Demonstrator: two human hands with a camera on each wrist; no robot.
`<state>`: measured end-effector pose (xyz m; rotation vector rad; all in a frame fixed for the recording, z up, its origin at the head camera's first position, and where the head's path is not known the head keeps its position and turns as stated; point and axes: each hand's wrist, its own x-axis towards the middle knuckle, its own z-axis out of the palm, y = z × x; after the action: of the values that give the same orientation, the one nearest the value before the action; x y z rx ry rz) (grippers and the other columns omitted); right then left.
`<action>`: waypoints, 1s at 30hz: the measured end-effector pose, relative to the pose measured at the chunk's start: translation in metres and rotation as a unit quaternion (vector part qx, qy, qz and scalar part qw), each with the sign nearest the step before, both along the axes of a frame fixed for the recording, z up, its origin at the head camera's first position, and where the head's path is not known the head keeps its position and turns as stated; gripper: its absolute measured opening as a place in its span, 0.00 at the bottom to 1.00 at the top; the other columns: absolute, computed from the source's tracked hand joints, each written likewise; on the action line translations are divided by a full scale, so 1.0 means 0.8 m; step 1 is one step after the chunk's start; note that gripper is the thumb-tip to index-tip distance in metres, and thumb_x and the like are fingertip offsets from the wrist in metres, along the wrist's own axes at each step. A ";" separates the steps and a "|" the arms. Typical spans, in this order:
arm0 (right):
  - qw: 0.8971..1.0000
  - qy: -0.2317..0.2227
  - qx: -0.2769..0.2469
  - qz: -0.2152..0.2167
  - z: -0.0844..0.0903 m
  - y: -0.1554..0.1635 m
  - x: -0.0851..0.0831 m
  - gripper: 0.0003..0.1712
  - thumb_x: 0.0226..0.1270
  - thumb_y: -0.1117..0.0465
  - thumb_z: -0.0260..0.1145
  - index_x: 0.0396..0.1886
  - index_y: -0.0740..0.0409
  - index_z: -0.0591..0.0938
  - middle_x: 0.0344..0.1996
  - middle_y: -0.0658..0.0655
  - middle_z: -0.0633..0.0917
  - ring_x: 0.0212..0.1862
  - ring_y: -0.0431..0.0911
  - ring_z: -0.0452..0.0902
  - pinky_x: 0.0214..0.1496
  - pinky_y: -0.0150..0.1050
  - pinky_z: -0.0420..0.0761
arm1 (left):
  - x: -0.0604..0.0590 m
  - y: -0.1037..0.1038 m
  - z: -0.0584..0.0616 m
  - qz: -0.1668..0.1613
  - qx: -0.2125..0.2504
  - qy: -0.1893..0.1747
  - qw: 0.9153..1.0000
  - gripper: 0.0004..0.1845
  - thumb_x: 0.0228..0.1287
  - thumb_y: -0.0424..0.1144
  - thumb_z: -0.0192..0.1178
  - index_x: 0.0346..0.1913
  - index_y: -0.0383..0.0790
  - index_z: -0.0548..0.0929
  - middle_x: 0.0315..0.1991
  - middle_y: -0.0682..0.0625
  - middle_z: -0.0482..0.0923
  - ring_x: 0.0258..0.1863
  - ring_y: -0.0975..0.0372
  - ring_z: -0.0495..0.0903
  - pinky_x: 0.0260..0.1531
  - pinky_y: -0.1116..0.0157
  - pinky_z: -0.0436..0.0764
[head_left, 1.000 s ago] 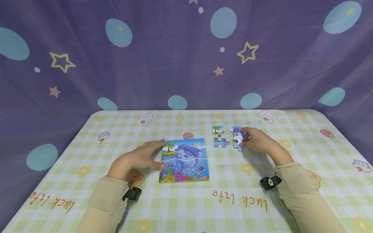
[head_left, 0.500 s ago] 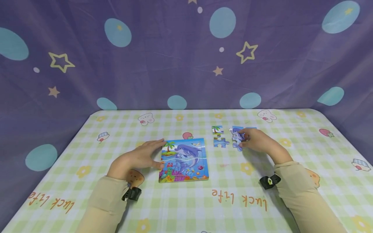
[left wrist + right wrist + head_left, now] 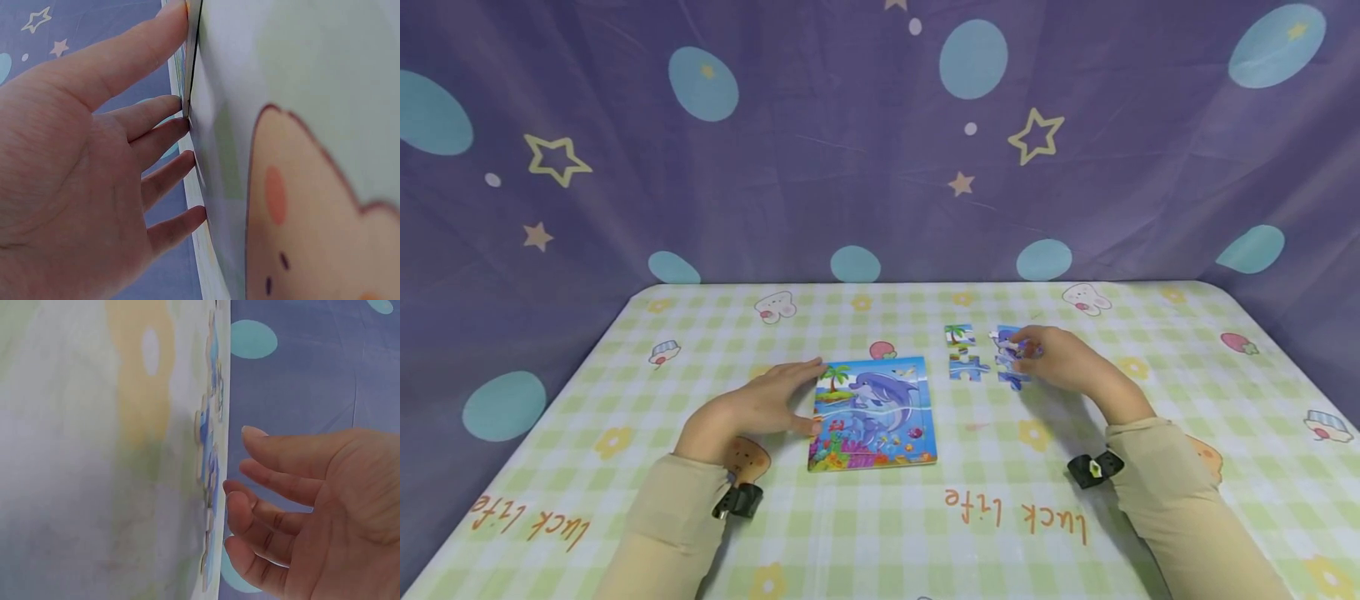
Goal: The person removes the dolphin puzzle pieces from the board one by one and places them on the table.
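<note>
I put the little puzzle piece (image 3: 1013,360) down; it now lies under my right hand (image 3: 1060,362), fingers loose. My left hand (image 3: 752,408) presses flat against the puzzle board (image 3: 874,412).

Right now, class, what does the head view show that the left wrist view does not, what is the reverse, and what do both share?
Only the head view shows the whole dolphin puzzle board, the loose puzzle pieces beside it, the right hand over them, and the starry purple backdrop in full. Only the left wrist view shows the left hand's palm from below, with its fingertips against the board's edge. Both show the left hand touching the board on the checked tablecloth.
</note>
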<state>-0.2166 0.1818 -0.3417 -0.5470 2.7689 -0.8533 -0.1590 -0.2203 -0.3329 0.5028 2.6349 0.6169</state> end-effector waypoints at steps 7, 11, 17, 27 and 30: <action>1.000 0.003 -0.023 0.003 0.007 -0.012 0.006 0.22 0.69 0.64 0.66 0.58 0.71 0.78 0.41 0.65 0.83 0.41 0.55 0.78 0.40 0.46 0.78 | 0.000 0.000 0.000 0.001 -0.002 0.000 1.000 0.49 0.60 0.50 0.70 0.77 0.37 0.57 0.78 0.39 0.49 0.75 0.40 0.46 0.69 0.37 0.50; 0.999 0.015 -0.037 0.010 0.007 -0.019 0.008 0.20 0.68 0.64 0.67 0.56 0.71 0.79 0.39 0.63 0.84 0.39 0.53 0.78 0.38 0.42 0.77 | -0.001 0.001 -0.001 -0.001 -0.001 0.001 1.000 0.49 0.61 0.50 0.70 0.77 0.37 0.57 0.78 0.39 0.50 0.75 0.40 0.47 0.69 0.37 0.51; 0.998 0.011 -0.049 0.023 0.007 -0.032 0.013 0.20 0.68 0.65 0.66 0.56 0.70 0.79 0.38 0.61 0.83 0.35 0.48 0.78 0.34 0.40 0.76 | 0.000 0.001 -0.001 -0.002 -0.002 -0.001 1.000 0.49 0.61 0.51 0.70 0.77 0.37 0.56 0.78 0.39 0.49 0.75 0.40 0.46 0.69 0.37 0.51; 0.998 0.031 -0.045 0.044 0.011 -0.059 0.028 0.16 0.67 0.64 0.68 0.53 0.66 0.82 0.37 0.56 0.85 0.34 0.46 0.79 0.40 0.41 0.77 | 0.000 0.001 -0.001 -0.001 0.000 -0.003 1.000 0.49 0.61 0.51 0.70 0.77 0.36 0.56 0.78 0.39 0.49 0.75 0.40 0.46 0.69 0.37 0.50; 0.996 0.035 -0.054 0.056 0.011 -0.066 0.031 0.16 0.67 0.65 0.68 0.52 0.66 0.83 0.36 0.56 0.84 0.33 0.45 0.78 0.40 0.41 0.77 | 0.000 0.000 -0.001 -0.002 0.000 -0.001 1.000 0.49 0.61 0.52 0.70 0.77 0.36 0.56 0.78 0.39 0.49 0.75 0.40 0.46 0.69 0.37 0.50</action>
<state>-0.1915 0.1287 -0.3330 -0.7564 2.7352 -0.9804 -0.1593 -0.2203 -0.3338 0.5079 2.6306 0.6160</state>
